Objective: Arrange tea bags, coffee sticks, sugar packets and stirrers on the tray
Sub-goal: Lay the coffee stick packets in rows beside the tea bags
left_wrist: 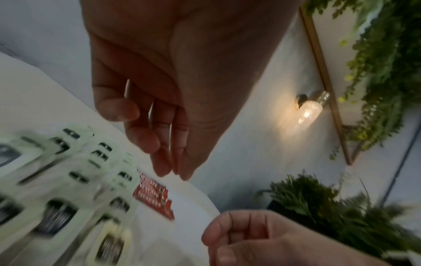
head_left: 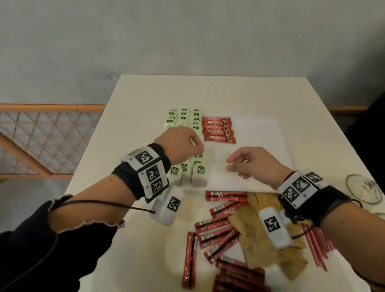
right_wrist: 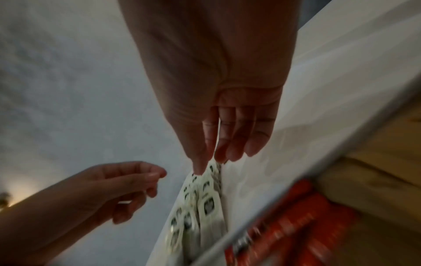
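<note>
The red coffee sticks (head_left: 219,130) lying in a row on the tray (head_left: 264,139) say "NESCAFÉ" in white letters — one also shows "CLASSIC" under it. The green tea bags (head_left: 185,118) have dark labels, but the words are too small to read.

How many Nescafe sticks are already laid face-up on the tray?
5 Nescafe sticks, stacked in one overlapping column at the tray far left, beside the green tea bags. None seem hidden.
</note>
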Demonstrator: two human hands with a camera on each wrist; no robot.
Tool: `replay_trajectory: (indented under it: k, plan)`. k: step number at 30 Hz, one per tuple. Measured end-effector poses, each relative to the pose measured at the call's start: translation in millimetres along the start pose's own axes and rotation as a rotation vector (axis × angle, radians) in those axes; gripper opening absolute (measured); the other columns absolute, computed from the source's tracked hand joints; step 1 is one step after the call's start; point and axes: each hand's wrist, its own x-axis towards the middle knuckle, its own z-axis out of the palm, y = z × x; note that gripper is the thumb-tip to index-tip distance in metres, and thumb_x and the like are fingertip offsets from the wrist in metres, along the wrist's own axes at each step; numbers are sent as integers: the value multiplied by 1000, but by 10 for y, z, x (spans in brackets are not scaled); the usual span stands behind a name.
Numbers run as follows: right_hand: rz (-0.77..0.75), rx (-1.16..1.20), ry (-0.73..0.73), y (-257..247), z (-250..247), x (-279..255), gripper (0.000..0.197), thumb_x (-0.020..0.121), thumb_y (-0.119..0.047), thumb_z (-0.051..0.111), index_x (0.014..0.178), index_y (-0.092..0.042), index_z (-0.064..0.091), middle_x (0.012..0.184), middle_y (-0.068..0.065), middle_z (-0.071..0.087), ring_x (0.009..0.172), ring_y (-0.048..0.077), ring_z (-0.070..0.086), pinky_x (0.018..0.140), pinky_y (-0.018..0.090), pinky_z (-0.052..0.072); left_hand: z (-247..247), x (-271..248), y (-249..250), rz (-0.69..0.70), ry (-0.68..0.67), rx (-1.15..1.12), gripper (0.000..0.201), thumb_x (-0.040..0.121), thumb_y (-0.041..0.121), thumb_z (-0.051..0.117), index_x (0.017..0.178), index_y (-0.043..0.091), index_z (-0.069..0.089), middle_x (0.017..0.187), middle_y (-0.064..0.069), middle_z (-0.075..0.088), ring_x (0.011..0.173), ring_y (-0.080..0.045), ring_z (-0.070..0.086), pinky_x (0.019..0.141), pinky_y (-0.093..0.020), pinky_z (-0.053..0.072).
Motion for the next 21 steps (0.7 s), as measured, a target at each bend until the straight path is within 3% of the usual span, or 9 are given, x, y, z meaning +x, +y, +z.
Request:
replay_trajectory:
  k: [3, 5, 7, 9, 11, 13, 15, 18, 21]
  plan:
    - [-57, -134, -144, 49, 122, -312, 24, 74, -24, 83, 95, -21, 72, 90, -1, 69, 66, 4, 60, 60, 17, 46, 219, -273, 50, 23, -132, 158, 18, 83, 44, 70, 90, 27, 67, 81, 17, 56, 80, -7, 56, 69, -26, 42]
    - [-99, -237, -241, 81, 192, -478, 31, 72, -27, 84, 100, -24, 71, 96, -5, 69, 62, -5, 57, 58, 9, 41, 369, -430, 70, 33, -243, 244, 29, 81, 49, 71, 97, 26, 64, 88, 14, 57, 83, -8, 56, 69, -25, 41]
    - [-127, -371, -313, 124, 252, -612, 43, 70, -34, 85, 109, -27, 68, 103, -12, 64, 71, -5, 55, 61, 8, 38, 526, -568, 68, 37, -331, 327, 41, 75, 53, 75, 102, 26, 61, 95, 10, 58, 87, -11, 55, 72, -28, 41]
    - [-146, -513, -359, 185, 307, -711, 59, 67, -42, 85, 119, -30, 61, 110, -19, 55, 86, -5, 51, 67, 10, 35, 676, -690, 52, 36, -394, 386, 54, 68, 56, 80, 106, 26, 56, 105, 7, 59, 92, -15, 56, 75, -30, 45]
    - [-186, -600, -373, 261, 369, -755, 66, 64, -44, 85, 123, -30, 57, 117, -16, 52, 101, 1, 49, 81, 13, 36, 815, -795, 48, 31, -430, 432, 70, 62, 62, 81, 113, 23, 54, 112, 5, 59, 96, -17, 57, 80, -33, 49]
    - [-207, -674, -347, 315, 434, -773, 65, 61, -44, 85, 118, -31, 56, 117, -14, 50, 105, 7, 48, 92, 25, 40, 945, -884, 64, 36, -422, 492, 83, 57, 68, 80, 119, 20, 52, 115, 2, 59, 100, -19, 57, 83, -36, 51]
    - [-217, -735, -310, 341, 491, -762, 63, 61, -46, 84, 115, -32, 55, 114, -13, 50, 104, 9, 49, 94, 32, 43, 1053, -949, 78, 53, -379, 527, 91, 55, 72, 78, 123, 20, 48, 118, 0, 55, 105, -20, 54, 85, -36, 50]
    - [-224, -736, -243, 346, 549, -741, 55, 63, -46, 82, 110, -30, 59, 110, -11, 52, 99, 10, 51, 90, 32, 45, 1147, -987, 82, 69, -299, 535, 84, 64, 69, 74, 124, 18, 44, 120, -2, 50, 110, -23, 50, 87, -38, 47]
    - [-241, -723, -198, 364, 575, -722, 47, 67, -43, 82, 107, -28, 63, 105, -10, 55, 95, 9, 51, 82, 27, 41, 1166, -956, 95, 59, -281, 501, 62, 82, 54, 66, 124, 15, 44, 124, -6, 53, 112, -26, 53, 88, -39, 46]
